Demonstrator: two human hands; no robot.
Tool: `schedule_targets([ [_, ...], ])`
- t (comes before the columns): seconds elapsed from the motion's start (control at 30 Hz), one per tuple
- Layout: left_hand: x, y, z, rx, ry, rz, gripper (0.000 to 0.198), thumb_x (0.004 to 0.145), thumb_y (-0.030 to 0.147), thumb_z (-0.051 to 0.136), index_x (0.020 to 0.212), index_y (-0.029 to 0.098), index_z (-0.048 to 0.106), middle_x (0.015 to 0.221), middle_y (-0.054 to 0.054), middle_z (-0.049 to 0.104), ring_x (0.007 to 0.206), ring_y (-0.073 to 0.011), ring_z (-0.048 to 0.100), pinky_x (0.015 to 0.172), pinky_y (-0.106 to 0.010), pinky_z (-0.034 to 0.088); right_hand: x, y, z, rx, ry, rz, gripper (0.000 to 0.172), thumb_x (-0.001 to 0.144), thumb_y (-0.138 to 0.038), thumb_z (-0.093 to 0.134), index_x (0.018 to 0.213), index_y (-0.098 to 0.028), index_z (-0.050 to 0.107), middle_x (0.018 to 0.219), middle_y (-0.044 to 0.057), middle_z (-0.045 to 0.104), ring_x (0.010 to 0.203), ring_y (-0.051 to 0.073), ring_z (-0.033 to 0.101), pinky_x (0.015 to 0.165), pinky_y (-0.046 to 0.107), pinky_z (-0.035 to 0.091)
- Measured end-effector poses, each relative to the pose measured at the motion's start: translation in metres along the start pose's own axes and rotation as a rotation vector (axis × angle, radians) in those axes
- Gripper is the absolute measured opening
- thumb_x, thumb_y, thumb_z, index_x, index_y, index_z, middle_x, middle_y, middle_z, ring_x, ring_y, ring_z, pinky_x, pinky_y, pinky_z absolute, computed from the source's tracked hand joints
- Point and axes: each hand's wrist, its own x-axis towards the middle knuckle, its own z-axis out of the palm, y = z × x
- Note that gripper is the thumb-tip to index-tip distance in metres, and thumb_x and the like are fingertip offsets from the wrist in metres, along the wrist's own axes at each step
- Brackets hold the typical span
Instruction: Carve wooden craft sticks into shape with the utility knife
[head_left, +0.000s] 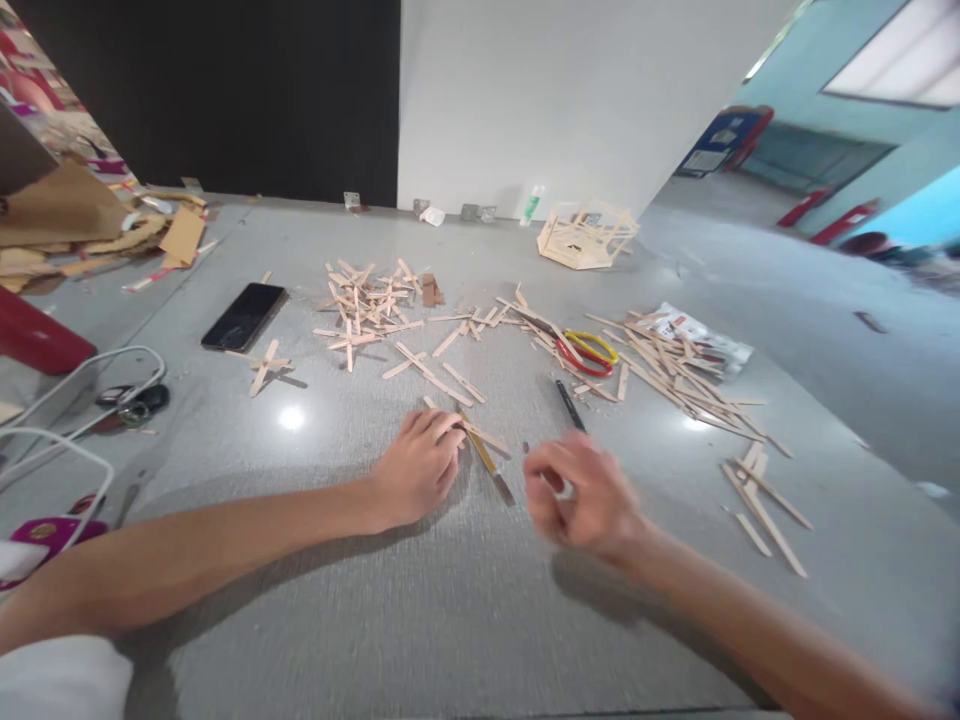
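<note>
My left hand [421, 468] rests on the table, its fingers closed over wooden craft sticks [489, 438] crossed beneath the fingertips. Beside those fingertips lies a slim yellow tool [484, 455] with a flat grey end, angled towards me; its exact kind is unclear. To the right, my right hand [581, 490] is blurred, with curled fingers; anything inside them is hidden. A black pen-like tool [568, 403] points away just beyond its knuckles, one end covered by the hand. Loose craft sticks [463, 383] lie ahead of both hands.
Further off are a heap of sticks [367, 300], red-and-yellow-handled scissors [585, 355], a stick-built frame [587, 238] and a glue tube [532, 205]. A phone [244, 316], white cable [82, 440] and keys [135, 405] lie left. More sticks [682, 370] and joined sticks [765, 505] are right.
</note>
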Motion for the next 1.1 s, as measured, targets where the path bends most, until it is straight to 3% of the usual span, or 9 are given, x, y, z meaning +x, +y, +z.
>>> schedule_targets([
  [0.1,0.0,0.0,0.001,-0.002,0.005,0.006,0.025,0.097,0.009,0.039,0.109,0.013,0.06,0.124,-0.016,0.063,0.118,-0.0286,0.058,0.099,-0.047,0.048,0.01,0.015,0.027,-0.104,0.013,-0.049,0.032,0.103,-0.013,0.043,0.131,-0.013,0.059,0.063,-0.001,0.065,0.046,0.013,0.056,0.048,0.026,0.043],
  [0.23,0.0,0.001,0.001,0.0,0.004,-0.014,0.025,0.097,0.01,0.042,0.115,0.014,0.059,0.131,-0.016,0.059,0.124,-0.0305,0.055,0.103,-0.049,0.047,0.003,0.027,0.045,-0.109,-0.132,0.065,0.028,0.108,-0.027,0.045,0.11,-0.011,0.068,0.073,0.005,0.072,0.052,0.015,0.063,0.05,0.026,0.044],
  [0.47,0.001,0.003,-0.001,-0.043,-0.004,-0.059,0.032,0.096,0.008,0.041,0.124,0.016,0.053,0.131,-0.014,0.056,0.122,-0.0303,0.053,0.103,-0.049,0.047,-0.007,0.026,0.043,0.022,-0.182,0.108,0.031,0.109,-0.024,0.042,0.1,-0.015,0.071,0.074,0.006,0.073,0.055,0.015,0.065,0.054,0.025,0.049],
  [0.7,0.0,0.001,0.0,-0.018,-0.018,-0.046,0.026,0.095,0.007,0.043,0.116,0.015,0.055,0.132,-0.014,0.056,0.123,-0.031,0.052,0.103,-0.049,0.046,-0.009,0.029,0.044,0.042,-0.203,0.122,0.035,0.109,-0.025,0.04,0.099,-0.016,0.072,0.072,0.006,0.071,0.056,0.016,0.065,0.056,0.024,0.053],
  [1.03,0.001,0.003,-0.002,-0.015,-0.022,-0.04,0.025,0.096,0.009,0.043,0.115,0.017,0.057,0.129,-0.014,0.057,0.122,-0.0309,0.053,0.1,-0.05,0.048,-0.009,0.029,0.045,0.051,-0.196,0.107,0.032,0.108,-0.023,0.04,0.1,-0.016,0.071,0.074,0.005,0.071,0.057,0.015,0.065,0.057,0.024,0.052],
  [1.1,0.0,0.002,-0.001,-0.01,-0.015,-0.034,0.025,0.096,0.009,0.043,0.115,0.016,0.057,0.129,-0.014,0.058,0.121,-0.0311,0.052,0.1,-0.05,0.047,-0.006,0.03,0.047,0.054,-0.156,0.084,0.029,0.108,-0.022,0.041,0.109,-0.015,0.069,0.071,0.004,0.07,0.054,0.014,0.064,0.054,0.024,0.051],
])
